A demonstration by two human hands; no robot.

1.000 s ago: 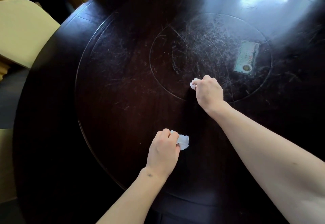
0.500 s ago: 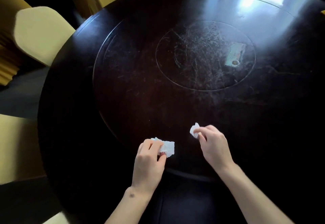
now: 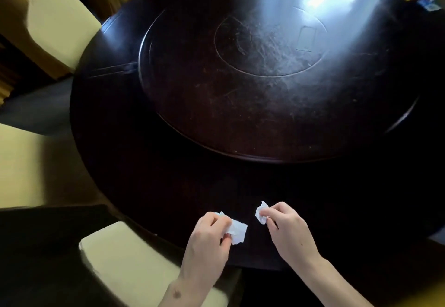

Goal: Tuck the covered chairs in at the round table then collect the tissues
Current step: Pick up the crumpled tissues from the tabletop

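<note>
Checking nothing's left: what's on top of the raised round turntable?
The dark round turntable shows only scratches, glare and a flat rectangular mark; no tissues. Its far-right part is out of frame.

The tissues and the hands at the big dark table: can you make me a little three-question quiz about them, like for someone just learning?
1. True or false: each hand holds its own crumpled tissue.
2. Which tissue looks bigger? A) the one in the left hand B) the one in the right hand
3. Fill in: the hands are over the table's ____ edge, not its raised centre disc.

Key:
1. True. The left hand pinches one crumpled tissue; the right hand pinches another small tissue.
2. A.
3. Near. Both hands are over the dark round table rim, well short of the turntable disc; covered chairs stand to the left.
</note>
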